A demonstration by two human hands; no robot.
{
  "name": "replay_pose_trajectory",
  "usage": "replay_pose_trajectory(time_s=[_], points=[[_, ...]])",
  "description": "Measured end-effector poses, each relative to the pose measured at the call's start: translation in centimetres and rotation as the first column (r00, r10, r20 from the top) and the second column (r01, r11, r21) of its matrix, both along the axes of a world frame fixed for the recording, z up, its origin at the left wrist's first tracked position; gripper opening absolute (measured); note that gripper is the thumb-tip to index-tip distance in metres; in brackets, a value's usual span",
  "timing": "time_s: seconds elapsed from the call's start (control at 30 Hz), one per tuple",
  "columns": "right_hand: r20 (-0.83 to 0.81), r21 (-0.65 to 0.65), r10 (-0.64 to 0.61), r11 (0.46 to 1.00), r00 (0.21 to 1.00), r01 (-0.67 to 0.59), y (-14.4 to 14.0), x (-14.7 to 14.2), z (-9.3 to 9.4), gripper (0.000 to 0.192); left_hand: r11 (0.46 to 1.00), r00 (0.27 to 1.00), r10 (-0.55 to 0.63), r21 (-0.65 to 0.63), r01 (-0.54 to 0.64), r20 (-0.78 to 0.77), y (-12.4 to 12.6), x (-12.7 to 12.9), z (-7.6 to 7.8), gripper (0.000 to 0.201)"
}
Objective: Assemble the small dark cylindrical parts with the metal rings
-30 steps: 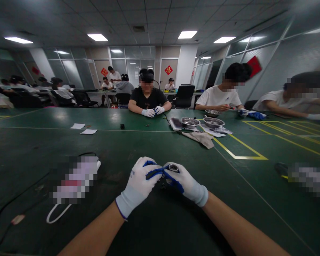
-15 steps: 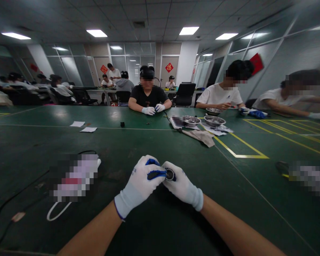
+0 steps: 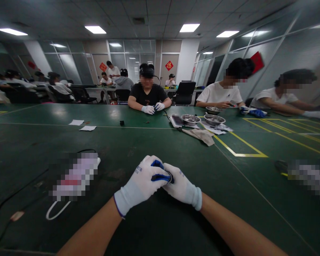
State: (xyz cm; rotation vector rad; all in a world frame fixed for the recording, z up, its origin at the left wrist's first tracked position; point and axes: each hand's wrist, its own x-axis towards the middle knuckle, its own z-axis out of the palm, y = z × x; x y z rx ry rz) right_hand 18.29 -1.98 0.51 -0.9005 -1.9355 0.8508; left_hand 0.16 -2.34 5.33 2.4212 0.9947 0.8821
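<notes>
Left hand (image 3: 144, 177) and right hand (image 3: 180, 183), both gloved, close together on one small round part (image 3: 171, 176)!
Here's the right hand's grip curled around the part, its rim just showing between the two gloves, over the green tabletop (image 3: 117, 142); and there's the left hand, thumb and fingers drawn narrow right at that rim, though whether this grip pinches anything, I cannot tell, the fingers hide it! Out to the left lies a pixelated object (image 3: 81, 170) with a white loop; farther off, two white papers (image 3: 88, 128) and a small black block (image 3: 122, 123). Ahead and right, a crumpled beige cloth (image 3: 201, 136) lies near the steel bowls (image 3: 214, 120), and across the tabletop a person in black (image 3: 149, 95) sits, gloved hands together.
</notes>
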Motion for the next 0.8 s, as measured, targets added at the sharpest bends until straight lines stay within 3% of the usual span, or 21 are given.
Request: replay_pose_trajectory(time_s=[0.17, 0.43, 0.63, 0.8], points=[[0.028, 0.017, -0.008, 1.0, 1.0, 0.007, -0.1, -0.1, 0.0, 0.009, 1.0, 0.995, 0.005, 0.021, -0.002, -0.103, 0.1, 0.0, 0.3, 0.009], [0.061, 0.108, 0.003, 0.994, 0.998, -0.009, -0.2, 0.0, 0.3, 0.011, 0.984, 0.958, 0.021, 0.175, 0.03, -0.287, -0.3, 0.1, 0.5, 0.011], [0.093, 0.115, 0.007, 0.993, 0.996, -0.018, -0.8, -0.1, 1.1, 0.008, 0.988, 0.979, 0.001, 0.152, 0.031, -0.206, -0.8, 0.1, 0.4, 0.014], [0.087, 0.145, -0.012, 0.989, 0.996, -0.001, -1.1, -0.2, 1.5, 0.009, 0.989, 0.985, 0.075, 0.141, -0.052, -0.159, -1.1, 0.4, 0.0, 0.009]])
